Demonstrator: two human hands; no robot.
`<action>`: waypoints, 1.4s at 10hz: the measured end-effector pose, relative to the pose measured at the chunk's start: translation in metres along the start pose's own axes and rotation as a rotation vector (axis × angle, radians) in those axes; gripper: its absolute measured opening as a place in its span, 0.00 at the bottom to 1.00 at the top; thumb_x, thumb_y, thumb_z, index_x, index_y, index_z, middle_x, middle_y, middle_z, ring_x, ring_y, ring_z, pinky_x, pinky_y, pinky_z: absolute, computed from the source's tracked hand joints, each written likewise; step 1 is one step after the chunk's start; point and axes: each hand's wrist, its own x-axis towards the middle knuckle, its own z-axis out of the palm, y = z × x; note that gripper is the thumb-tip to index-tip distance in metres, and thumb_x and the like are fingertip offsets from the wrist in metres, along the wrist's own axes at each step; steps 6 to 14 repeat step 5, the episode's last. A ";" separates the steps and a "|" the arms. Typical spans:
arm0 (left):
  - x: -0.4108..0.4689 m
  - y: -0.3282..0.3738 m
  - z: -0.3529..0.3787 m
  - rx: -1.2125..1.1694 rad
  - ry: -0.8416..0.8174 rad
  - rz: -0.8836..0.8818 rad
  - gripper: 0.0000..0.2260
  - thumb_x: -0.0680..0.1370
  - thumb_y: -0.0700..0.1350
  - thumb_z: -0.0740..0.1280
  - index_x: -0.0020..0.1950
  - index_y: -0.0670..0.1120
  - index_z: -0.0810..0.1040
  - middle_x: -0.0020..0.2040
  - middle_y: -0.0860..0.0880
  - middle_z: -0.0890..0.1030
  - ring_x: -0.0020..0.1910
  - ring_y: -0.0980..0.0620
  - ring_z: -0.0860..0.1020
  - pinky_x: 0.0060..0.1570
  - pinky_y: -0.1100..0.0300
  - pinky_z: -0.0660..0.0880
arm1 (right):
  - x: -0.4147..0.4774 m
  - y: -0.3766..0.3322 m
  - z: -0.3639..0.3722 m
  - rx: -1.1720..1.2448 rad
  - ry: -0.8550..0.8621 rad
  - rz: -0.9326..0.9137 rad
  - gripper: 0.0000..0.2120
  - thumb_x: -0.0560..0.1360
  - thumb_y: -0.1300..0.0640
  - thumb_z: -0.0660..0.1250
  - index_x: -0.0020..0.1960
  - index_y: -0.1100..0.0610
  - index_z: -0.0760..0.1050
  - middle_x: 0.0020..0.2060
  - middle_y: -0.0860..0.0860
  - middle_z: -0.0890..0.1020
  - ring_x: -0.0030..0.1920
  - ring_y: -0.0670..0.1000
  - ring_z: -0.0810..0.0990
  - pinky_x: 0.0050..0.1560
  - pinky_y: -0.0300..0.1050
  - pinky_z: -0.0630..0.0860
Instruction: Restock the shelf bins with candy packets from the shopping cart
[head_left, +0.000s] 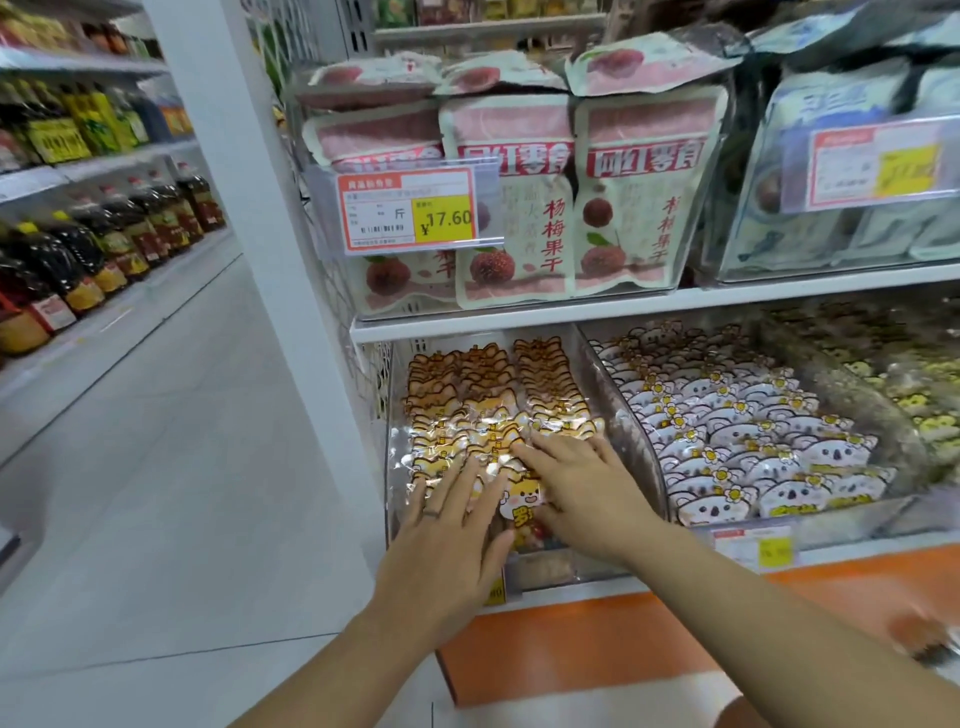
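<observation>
Orange cat-shaped candy packets (493, 400) fill a clear shelf bin (597, 374) on the lower shelf, stacked in rows. My left hand (447, 530) lies flat on the front packets with straight, spread fingers and a ring on one finger. My right hand (582, 488) presses flat on the packets beside it, fingers straight and pointing left. One packet (519, 499) with a cartoon face shows between the two hands. The shopping cart is not in view.
A neighbouring clear bin holds white koala-shaped packets (753, 441). On the shelf above stand bayberry snack bags (571, 197) behind a price tag (410, 213). An orange base (597, 654) runs under the shelf. Oil bottles (104, 249) line the aisle at left.
</observation>
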 end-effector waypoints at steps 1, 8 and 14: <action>0.004 0.001 -0.006 -0.031 -0.005 0.054 0.25 0.82 0.61 0.44 0.78 0.57 0.61 0.81 0.52 0.55 0.80 0.51 0.53 0.78 0.45 0.49 | -0.009 0.008 0.008 0.115 0.220 -0.049 0.32 0.72 0.48 0.71 0.74 0.49 0.68 0.74 0.49 0.70 0.73 0.55 0.68 0.74 0.60 0.62; 0.029 0.057 -0.105 -0.391 -0.342 -0.074 0.15 0.81 0.52 0.63 0.67 0.58 0.74 0.73 0.57 0.68 0.67 0.52 0.72 0.65 0.51 0.71 | -0.074 0.002 -0.080 0.299 -0.369 0.234 0.16 0.77 0.49 0.61 0.65 0.45 0.74 0.56 0.53 0.81 0.57 0.59 0.80 0.52 0.52 0.79; 0.029 0.057 -0.105 -0.391 -0.342 -0.074 0.15 0.81 0.52 0.63 0.67 0.58 0.74 0.73 0.57 0.68 0.67 0.52 0.72 0.65 0.51 0.71 | -0.074 0.002 -0.080 0.299 -0.369 0.234 0.16 0.77 0.49 0.61 0.65 0.45 0.74 0.56 0.53 0.81 0.57 0.59 0.80 0.52 0.52 0.79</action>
